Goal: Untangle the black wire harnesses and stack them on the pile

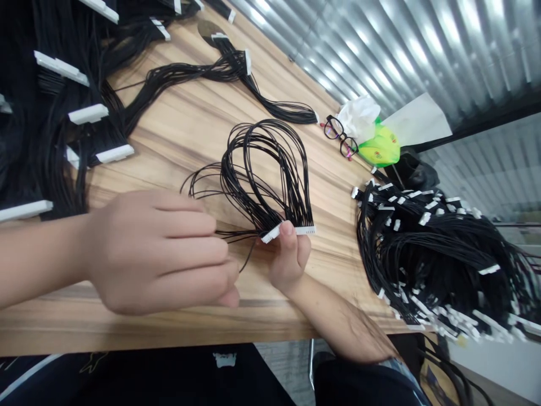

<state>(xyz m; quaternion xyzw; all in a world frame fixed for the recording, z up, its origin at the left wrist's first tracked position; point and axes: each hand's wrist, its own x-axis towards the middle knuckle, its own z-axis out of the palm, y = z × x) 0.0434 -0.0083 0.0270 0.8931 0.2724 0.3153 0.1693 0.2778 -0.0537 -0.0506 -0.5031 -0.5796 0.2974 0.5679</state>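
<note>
My right hand (289,254) grips two white connectors pinched under the thumb, one (305,230) pointing right and the other (270,233) tilted down to the left. From them a bundle of thin black wires (236,169) loops up over the wooden table. My left hand (164,254) is to the left of the connectors, back of the hand up, fingers curled closed. A single black wire (247,257) runs from near the connectors to its fingertips; the pinch itself is hidden behind the fingers.
Large heaps of black wire harnesses with white connectors lie at the left (51,135) and right (439,254). Another harness (186,73) stretches across the back of the table. Glasses (341,137), a green packet (380,146) and white paper (418,121) sit by the corrugated metal wall.
</note>
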